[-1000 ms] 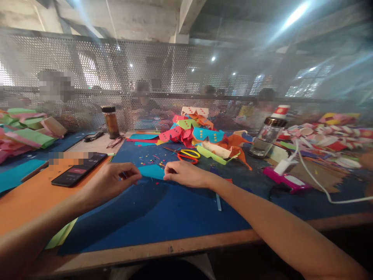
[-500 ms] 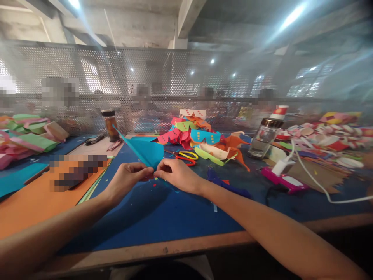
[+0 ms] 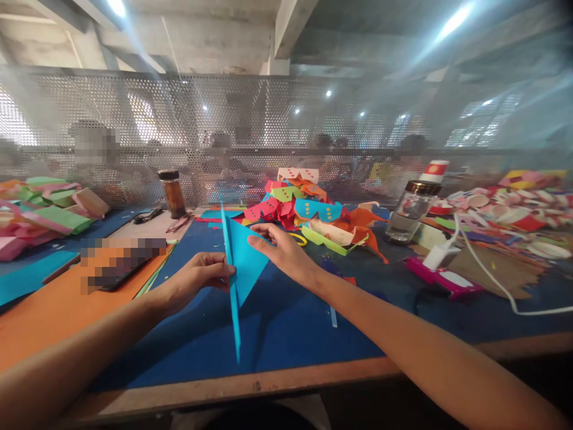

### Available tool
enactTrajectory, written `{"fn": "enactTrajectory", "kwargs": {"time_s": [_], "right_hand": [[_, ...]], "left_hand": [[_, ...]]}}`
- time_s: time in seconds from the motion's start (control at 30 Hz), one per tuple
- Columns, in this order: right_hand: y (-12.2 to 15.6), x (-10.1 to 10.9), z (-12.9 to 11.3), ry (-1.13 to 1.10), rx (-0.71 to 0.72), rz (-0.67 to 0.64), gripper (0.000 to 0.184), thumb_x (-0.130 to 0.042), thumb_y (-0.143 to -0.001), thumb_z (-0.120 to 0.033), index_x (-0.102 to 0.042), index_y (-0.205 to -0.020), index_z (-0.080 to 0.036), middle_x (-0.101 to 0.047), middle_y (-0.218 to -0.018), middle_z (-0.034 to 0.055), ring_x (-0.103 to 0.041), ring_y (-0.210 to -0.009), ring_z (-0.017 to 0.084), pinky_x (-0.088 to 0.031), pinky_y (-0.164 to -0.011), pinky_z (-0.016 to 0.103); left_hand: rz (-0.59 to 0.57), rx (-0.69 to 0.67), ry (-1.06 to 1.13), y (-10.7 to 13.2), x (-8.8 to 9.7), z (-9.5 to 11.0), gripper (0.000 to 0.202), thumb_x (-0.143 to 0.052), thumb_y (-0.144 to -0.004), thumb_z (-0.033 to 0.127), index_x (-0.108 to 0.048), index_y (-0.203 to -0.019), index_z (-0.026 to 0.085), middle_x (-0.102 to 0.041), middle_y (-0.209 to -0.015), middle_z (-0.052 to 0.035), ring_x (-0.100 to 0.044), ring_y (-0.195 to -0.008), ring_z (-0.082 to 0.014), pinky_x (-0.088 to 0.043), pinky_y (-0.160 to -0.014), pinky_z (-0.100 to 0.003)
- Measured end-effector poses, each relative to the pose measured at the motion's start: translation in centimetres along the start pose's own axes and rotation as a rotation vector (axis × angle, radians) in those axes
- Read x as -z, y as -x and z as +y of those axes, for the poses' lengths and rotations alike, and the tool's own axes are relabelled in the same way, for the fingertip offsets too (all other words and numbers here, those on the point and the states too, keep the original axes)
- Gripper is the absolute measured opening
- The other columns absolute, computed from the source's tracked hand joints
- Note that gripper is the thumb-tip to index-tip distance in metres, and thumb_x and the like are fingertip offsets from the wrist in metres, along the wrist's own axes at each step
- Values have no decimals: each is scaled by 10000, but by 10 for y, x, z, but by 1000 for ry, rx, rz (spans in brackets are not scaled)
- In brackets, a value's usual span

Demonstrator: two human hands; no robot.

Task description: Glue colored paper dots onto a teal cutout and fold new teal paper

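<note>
A folded teal paper piece (image 3: 239,263) stands on edge above the blue mat (image 3: 268,322), its long creased edge running toward me. My left hand (image 3: 197,278) pinches that edge from the left, fingers closed. From the right, my right hand (image 3: 280,251) grips the flat triangular side, thumb and fingers pressed on the paper.
A pile of coloured paper cutouts (image 3: 304,206) and yellow-handled scissors (image 3: 298,239) lie behind the hands. A glass jar (image 3: 409,209), a pink device with a white cable (image 3: 441,278), a dark jar (image 3: 172,194), a phone (image 3: 120,272) on orange paper, and a perforated metal screen (image 3: 268,131) surround them.
The teal paper went from lying flat on the mat to being lifted and turned on edge. Both hands rose with it; the right hand shifted onto its upper side.
</note>
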State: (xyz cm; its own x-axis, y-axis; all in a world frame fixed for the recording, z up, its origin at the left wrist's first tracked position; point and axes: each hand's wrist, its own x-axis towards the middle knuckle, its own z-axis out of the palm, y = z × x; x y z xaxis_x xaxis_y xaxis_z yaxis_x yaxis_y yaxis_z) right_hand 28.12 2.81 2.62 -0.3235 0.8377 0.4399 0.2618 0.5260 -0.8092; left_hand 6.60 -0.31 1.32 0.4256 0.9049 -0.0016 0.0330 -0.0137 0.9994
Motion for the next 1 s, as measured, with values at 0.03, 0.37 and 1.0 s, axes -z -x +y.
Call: {"fn": "enactTrajectory", "kwargs": {"time_s": [0.03, 0.37, 1.0], "right_hand": [[0, 0, -1, -28, -25, -40, 391, -624, -858, -511, -625, -1081, -191, -663, -1097, 90, -592, -1022, 222, -459, -842, 339], [-5, 5, 7, -149, -201, -201, 295, -688, -764, -462, -617, -754, -175, -486, -649, -32, -380, -598, 115, -277, -576, 299], [3, 7, -6, 809, 239, -232, 169, -659, -940, -341, -708, -835, -218, -727, -941, 31, -606, -970, 234, -336, -901, 410]], "left_hand": [[-27, 17, 4, 1, 0, -1, 255, -767, -743, 356, -638, -635, 164, -623, -630, 21, -579, -613, -122, -496, -668, -256], [-59, 103, -77, 7, 4, 4, 240, -772, -697, 368, -639, -664, 172, -577, -639, 37, -519, -605, -113, -441, -611, -238], [-126, -26, -513, -4, 30, -8, 237, -669, -813, 402, -696, -723, 184, -562, -611, 57, -441, -573, -111, -290, -544, -229]]}}
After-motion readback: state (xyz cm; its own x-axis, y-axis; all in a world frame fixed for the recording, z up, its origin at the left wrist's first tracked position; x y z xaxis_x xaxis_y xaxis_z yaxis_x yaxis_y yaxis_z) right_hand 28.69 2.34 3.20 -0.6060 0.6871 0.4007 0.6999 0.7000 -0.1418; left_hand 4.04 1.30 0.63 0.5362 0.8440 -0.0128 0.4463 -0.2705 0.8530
